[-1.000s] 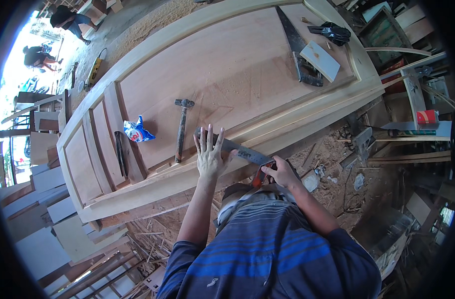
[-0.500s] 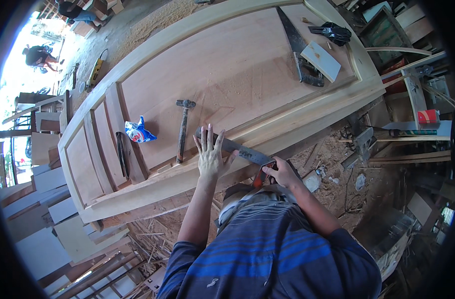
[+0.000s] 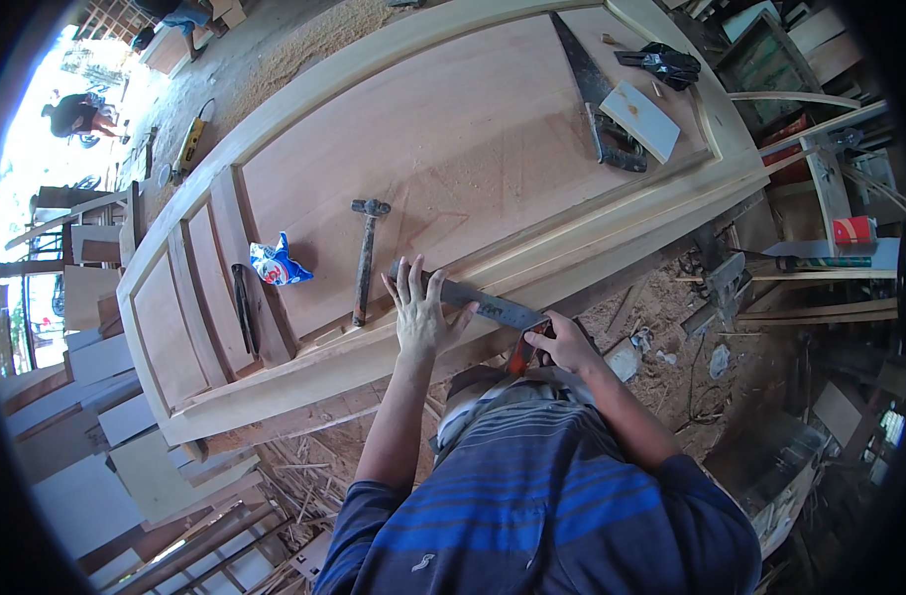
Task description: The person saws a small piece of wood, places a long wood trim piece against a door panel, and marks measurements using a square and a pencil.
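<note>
My right hand is closed around the red handle of what looks like a handsaw, low over the near edge of a large wooden panel. Its grey blade slants up and left, passing behind my left hand. That hand is open, fingers spread and pointing away from me, with the thumb close to the blade; whether the palm touches the blade or the wood is hidden. Just left of it, a hammer lies on the panel, its head at the far end.
Also on the panel are a blue-and-white packet, a dark strap-like thing, a second saw, a white block and a black bundle. Wood shavings cover the ground at right. People are far off at upper left.
The fingers of my left hand have bent slightly and sunk a little. The saw and my right hand have hardly moved. In the far upper left, a person has shifted.
</note>
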`<state>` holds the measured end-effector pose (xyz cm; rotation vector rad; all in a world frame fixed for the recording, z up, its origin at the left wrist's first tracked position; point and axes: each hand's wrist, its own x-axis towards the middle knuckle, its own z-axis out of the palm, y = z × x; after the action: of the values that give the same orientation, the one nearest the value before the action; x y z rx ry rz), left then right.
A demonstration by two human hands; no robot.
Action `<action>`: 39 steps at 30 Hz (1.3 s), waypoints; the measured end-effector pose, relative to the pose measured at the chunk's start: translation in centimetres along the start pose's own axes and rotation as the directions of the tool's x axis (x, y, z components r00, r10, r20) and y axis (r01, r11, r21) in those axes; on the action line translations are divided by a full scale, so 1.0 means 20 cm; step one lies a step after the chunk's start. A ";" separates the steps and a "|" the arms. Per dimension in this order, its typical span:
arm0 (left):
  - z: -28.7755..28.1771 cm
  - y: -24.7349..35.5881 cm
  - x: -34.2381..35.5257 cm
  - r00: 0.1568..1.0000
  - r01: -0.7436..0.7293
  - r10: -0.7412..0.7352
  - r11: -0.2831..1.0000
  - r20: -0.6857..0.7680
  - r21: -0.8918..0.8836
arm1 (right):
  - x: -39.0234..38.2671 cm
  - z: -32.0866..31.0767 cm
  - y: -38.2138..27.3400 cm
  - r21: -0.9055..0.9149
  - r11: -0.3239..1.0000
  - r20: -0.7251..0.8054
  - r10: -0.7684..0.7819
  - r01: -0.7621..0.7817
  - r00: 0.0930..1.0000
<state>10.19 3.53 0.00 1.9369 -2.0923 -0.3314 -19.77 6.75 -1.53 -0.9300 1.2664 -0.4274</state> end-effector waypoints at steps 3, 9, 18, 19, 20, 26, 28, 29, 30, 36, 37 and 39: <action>0.01 -0.01 0.00 1.000 -0.009 0.009 1.000 0.000 0.004 | 0.00 0.00 0.01 -0.035 0.999 -0.008 -0.013 0.013 1.000; 0.03 -0.04 0.00 0.999 -0.036 0.036 0.999 0.003 0.036 | 0.02 0.01 0.07 0.004 0.998 -0.026 -0.061 0.061 0.998; 0.05 -0.04 0.00 0.997 -0.072 0.073 0.996 -0.009 0.050 | 0.00 0.01 0.04 0.023 0.999 0.004 -0.028 0.028 1.000; 0.05 -0.04 0.00 0.997 -0.072 0.073 0.996 -0.010 0.050 | 0.00 0.01 0.04 0.020 0.999 0.000 -0.029 0.029 1.000; 0.05 -0.05 -0.01 0.997 -0.076 0.077 0.995 -0.014 0.059 | 0.00 0.01 0.04 0.017 0.999 -0.004 -0.029 0.029 1.000; 0.04 -0.03 0.00 0.998 -0.063 0.062 0.994 0.014 0.089 | 0.00 0.00 0.02 -0.014 1.000 -0.005 -0.017 0.017 1.000; 0.03 -0.02 0.00 0.998 -0.058 0.056 0.994 0.019 0.090 | 0.00 0.00 0.03 -0.017 1.000 -0.007 -0.013 0.013 1.000; 0.03 -0.02 0.00 0.999 -0.054 0.053 0.995 0.012 0.080 | 0.00 0.00 0.03 -0.021 1.000 -0.009 -0.010 0.010 1.000; 0.03 -0.02 0.00 0.999 -0.049 0.049 0.996 0.006 0.071 | 0.00 0.00 0.02 -0.021 1.000 -0.008 -0.009 0.009 1.000; 0.02 -0.01 0.00 1.000 -0.027 0.028 0.997 -0.010 0.078 | -0.01 -0.01 -0.02 0.025 0.999 -0.012 -0.047 0.047 0.999; 0.02 -0.01 0.00 1.000 -0.026 0.027 0.997 -0.011 0.078 | -0.01 -0.02 -0.02 0.007 0.999 -0.021 -0.046 0.046 0.999; 0.02 -0.01 0.01 0.999 -0.027 0.029 0.997 -0.024 0.079 | -0.02 -0.04 -0.02 -0.012 0.999 -0.027 -0.046 0.046 0.999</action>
<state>10.17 3.40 -0.47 1.9428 -2.1446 -0.2207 -20.49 6.60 -0.93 -0.9672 1.2747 -0.4708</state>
